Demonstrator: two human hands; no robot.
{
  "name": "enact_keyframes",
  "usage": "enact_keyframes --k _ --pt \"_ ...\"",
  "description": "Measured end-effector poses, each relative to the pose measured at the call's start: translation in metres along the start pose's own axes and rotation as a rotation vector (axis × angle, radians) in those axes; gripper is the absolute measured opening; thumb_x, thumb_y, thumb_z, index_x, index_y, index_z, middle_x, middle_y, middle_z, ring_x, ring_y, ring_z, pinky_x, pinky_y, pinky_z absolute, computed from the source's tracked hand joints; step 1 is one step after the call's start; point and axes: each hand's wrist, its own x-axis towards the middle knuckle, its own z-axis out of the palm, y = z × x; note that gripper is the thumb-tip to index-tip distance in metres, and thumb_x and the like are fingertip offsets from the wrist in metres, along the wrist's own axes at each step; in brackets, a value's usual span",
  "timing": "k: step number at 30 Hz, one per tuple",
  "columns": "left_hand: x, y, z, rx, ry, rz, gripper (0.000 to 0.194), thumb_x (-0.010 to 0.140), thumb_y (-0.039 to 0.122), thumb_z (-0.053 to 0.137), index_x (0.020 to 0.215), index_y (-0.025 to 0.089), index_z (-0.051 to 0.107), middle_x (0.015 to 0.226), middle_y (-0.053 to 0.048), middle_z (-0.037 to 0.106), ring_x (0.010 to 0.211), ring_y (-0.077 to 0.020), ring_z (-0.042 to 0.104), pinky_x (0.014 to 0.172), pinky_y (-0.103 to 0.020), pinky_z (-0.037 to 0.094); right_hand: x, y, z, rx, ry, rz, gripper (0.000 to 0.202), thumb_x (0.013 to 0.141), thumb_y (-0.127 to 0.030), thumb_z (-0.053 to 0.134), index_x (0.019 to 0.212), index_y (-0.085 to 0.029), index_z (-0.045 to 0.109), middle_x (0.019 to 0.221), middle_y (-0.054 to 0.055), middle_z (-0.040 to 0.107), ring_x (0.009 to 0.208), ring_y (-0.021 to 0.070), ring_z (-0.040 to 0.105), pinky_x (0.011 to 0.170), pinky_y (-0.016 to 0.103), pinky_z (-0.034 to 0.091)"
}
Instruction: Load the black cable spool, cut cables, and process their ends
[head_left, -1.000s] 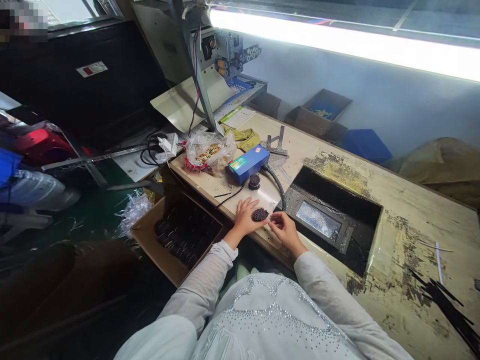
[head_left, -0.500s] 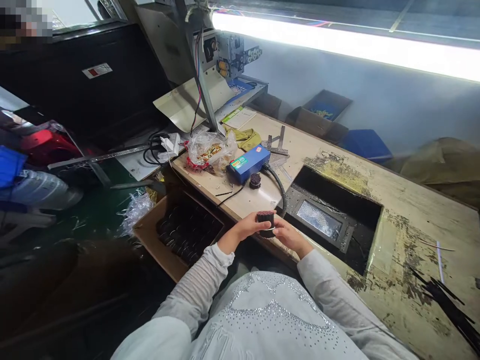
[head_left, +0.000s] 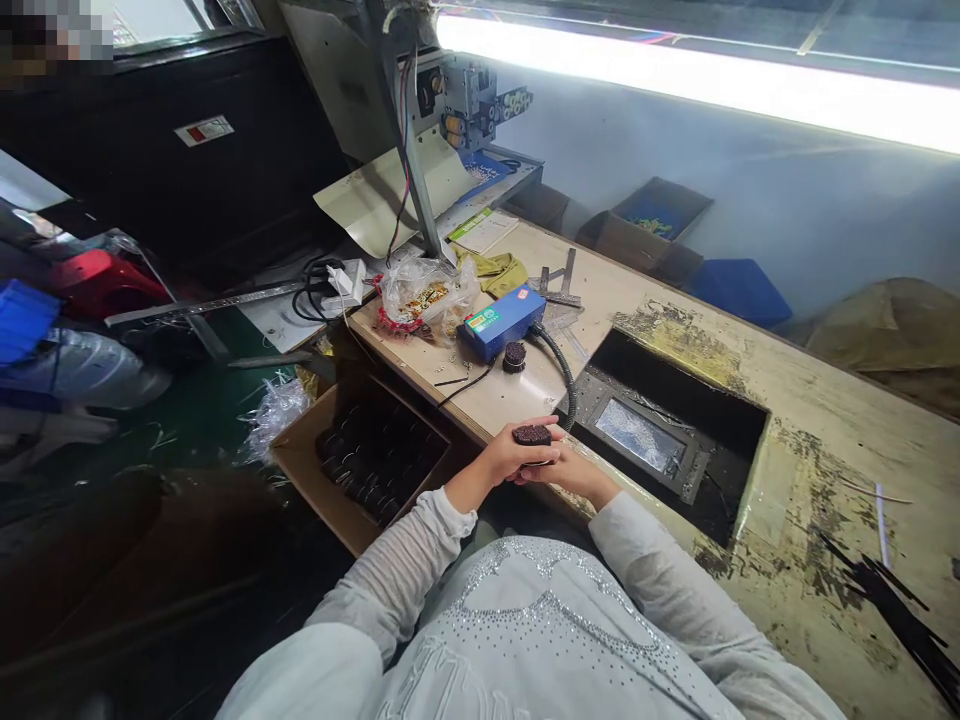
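Observation:
My left hand point(head_left: 498, 455) is closed around a short, round bundle of thin black pieces point(head_left: 532, 435), with its thumb across the near side. The bundle's dark reddish top of packed ends faces up. From the right and below, my right hand point(head_left: 568, 470) wraps the same bundle, and its fingers overlap those of the left. The lower part of the bundle is hidden by the fingers. Beyond the hands, a second, smaller bundle point(head_left: 514, 357) stands on the bench beside a blue box-shaped device point(head_left: 502, 322) with a ribbed black hose point(head_left: 564, 372).
A cardboard box point(head_left: 300, 440) of similar black bundles sits lower left. Right of my hands is a rectangular recess point(head_left: 694, 400) in the worn bench point(head_left: 817, 420). A clear plastic bag point(head_left: 427, 290) and a metal upright point(head_left: 412, 160) stand at the bench's far left.
My hands have closed further around the bundle, my right hand moving under it and the fingers overlapping. Less of the bundle's side shows now. The view has shifted slightly.

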Motion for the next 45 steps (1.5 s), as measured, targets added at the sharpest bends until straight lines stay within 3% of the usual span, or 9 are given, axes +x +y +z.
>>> enact_keyframes --k 4,9,14,18,23,30,38,42,45 --pt "0.000 -0.004 0.002 -0.006 0.075 0.050 0.086 0.055 0.041 0.085 0.132 0.015 0.057 0.114 -0.012 0.068 0.063 -0.0091 0.060 0.049 -0.018 0.044 0.000 0.004 -0.004 0.021 -0.029 -0.007 0.031 0.067 -0.043 0.078 0.083 -0.018 0.069 0.079 0.004 0.071 0.077 0.0207 0.070 0.078 0.039 0.058" --pt "0.000 -0.002 -0.005 0.039 -0.127 0.007 0.090 0.054 0.041 0.085 0.136 0.018 0.053 0.123 -0.016 0.064 0.053 -0.0095 0.060 0.039 -0.020 0.042 -0.003 0.005 -0.011 0.034 -0.104 0.053 0.027 0.069 -0.037 0.077 0.088 -0.019 0.069 0.085 0.004 0.073 0.080 0.0202 0.070 0.077 0.038 0.058" --pt "0.004 -0.008 -0.007 0.050 -0.107 -0.026 0.079 0.066 0.042 0.076 0.137 0.020 0.051 0.107 -0.010 0.070 0.048 -0.0096 0.059 0.040 -0.020 0.041 0.001 0.006 -0.016 0.096 -0.141 0.111 0.037 0.067 -0.037 0.079 0.094 -0.016 0.067 0.080 0.004 0.072 0.074 0.0193 0.070 0.068 0.033 0.059" --pt "0.015 -0.012 -0.013 0.230 0.090 0.199 0.060 0.069 0.041 0.075 0.122 0.015 0.065 0.104 -0.010 0.072 0.087 -0.0214 0.067 0.078 -0.034 0.054 -0.007 0.009 -0.032 0.106 0.044 0.089 0.060 0.070 -0.043 0.078 0.122 -0.020 0.058 0.109 0.010 0.069 0.079 0.0197 0.071 0.055 0.025 0.055" --pt "0.035 -0.018 -0.030 0.842 0.276 0.496 0.029 0.069 0.036 0.077 0.095 0.023 0.074 0.131 -0.007 0.062 0.136 -0.0278 0.040 0.116 -0.047 0.027 -0.024 0.019 -0.050 0.059 0.353 0.062 0.054 0.074 -0.050 0.073 0.115 -0.017 0.061 0.109 0.013 0.069 0.078 0.0162 0.068 0.054 0.022 0.051" --pt "0.043 -0.029 -0.046 1.112 0.251 0.479 0.072 0.054 0.050 0.085 0.118 0.022 0.067 0.137 -0.011 0.056 0.139 -0.0330 0.035 0.117 -0.052 0.022 -0.025 0.024 -0.051 0.043 0.384 0.073 0.053 0.069 -0.052 0.075 0.107 -0.017 0.061 0.098 0.009 0.069 0.071 0.0150 0.066 0.057 0.026 0.051" --pt "0.043 -0.029 -0.039 1.141 0.300 0.435 0.042 0.066 0.049 0.078 0.101 0.026 0.073 0.139 -0.005 0.056 0.141 -0.0306 0.033 0.118 -0.050 0.019 -0.025 0.025 -0.048 0.019 0.390 0.063 0.050 0.068 -0.052 0.075 0.102 -0.017 0.063 0.091 0.008 0.070 0.070 0.0159 0.065 0.056 0.027 0.051" --pt "0.044 -0.032 -0.038 1.146 0.358 0.424 0.041 0.068 0.051 0.075 0.101 0.027 0.073 0.138 -0.005 0.056 0.141 -0.0304 0.032 0.119 -0.052 0.014 -0.018 0.020 -0.073 -0.051 0.499 0.010 0.046 0.071 -0.053 0.070 0.099 -0.018 0.064 0.082 0.005 0.068 0.068 0.0161 0.064 0.054 0.026 0.049" --pt "0.043 -0.033 -0.039 1.162 0.368 0.427 0.050 0.065 0.055 0.076 0.106 0.028 0.072 0.137 -0.005 0.057 0.140 -0.0311 0.034 0.119 -0.054 0.012 0.006 0.007 -0.108 -0.282 0.731 -0.028 0.039 0.073 -0.050 0.063 0.094 -0.018 0.063 0.077 0.004 0.065 0.065 0.0170 0.061 0.053 0.028 0.048"
